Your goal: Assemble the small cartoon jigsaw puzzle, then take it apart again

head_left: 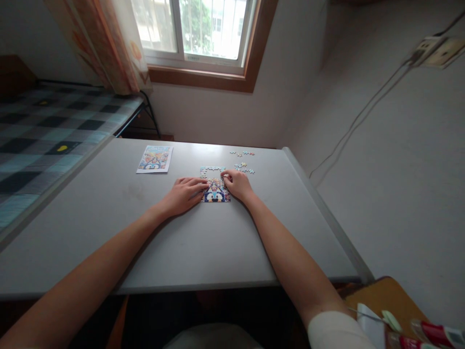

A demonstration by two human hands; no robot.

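Note:
A partly assembled jigsaw puzzle [215, 195] lies on the grey table, with a gap inside its upper part. My left hand [186, 194] rests flat with fingers stretched out, their tips on the puzzle's left side. At the puzzle's upper right edge is my right hand [237, 183], thumb and fingers pinched together; whatever is between them is too small to make out. Loose puzzle pieces [244, 168] lie just beyond my right hand, and another row of pieces [242, 153] lies farther back. A printed picture card [155, 159] sits to the left.
The grey table [203, 252] has a raised rim on its right, beside the wall. A bed [65, 126] with a checked cover stands at the left. Cables [350, 128] hang down the right wall. A wooden stool [390, 295] holding bottles is at the lower right.

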